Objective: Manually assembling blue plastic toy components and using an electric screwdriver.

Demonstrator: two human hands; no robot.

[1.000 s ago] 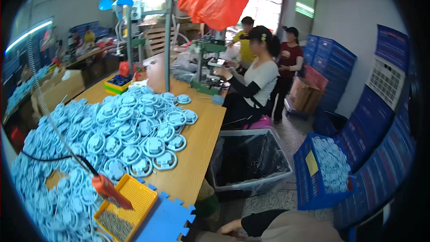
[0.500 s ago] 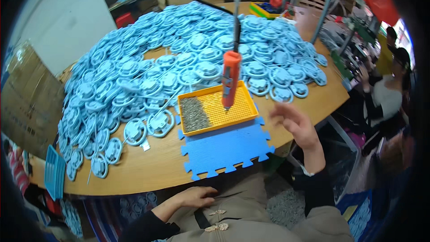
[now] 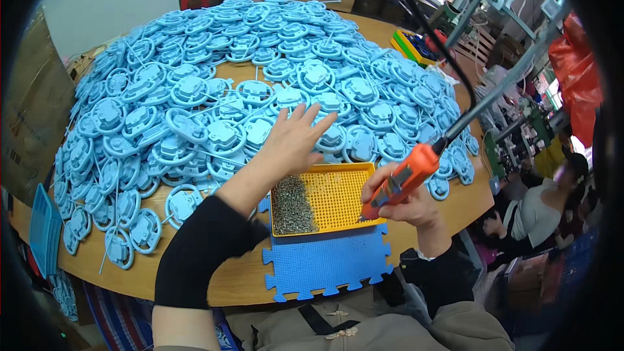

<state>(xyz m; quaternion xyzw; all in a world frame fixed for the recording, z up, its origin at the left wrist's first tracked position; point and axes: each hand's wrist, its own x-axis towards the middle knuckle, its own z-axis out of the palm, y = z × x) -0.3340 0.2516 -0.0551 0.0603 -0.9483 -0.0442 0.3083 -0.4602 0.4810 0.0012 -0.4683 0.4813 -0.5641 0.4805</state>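
Brimming yellow tray (image 3: 338, 221) of screws (image 3: 292, 207)

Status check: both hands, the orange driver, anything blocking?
Left hand open, reaching over the blue plastic parts. Right hand shut on the orange screwdriver, tip at the yellow screw tray. Nothing blocking.

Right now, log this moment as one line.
left hand: open, reaching over blue plastic parts | right hand: grip on orange electric screwdriver | yellow screw tray: on blue foam mat
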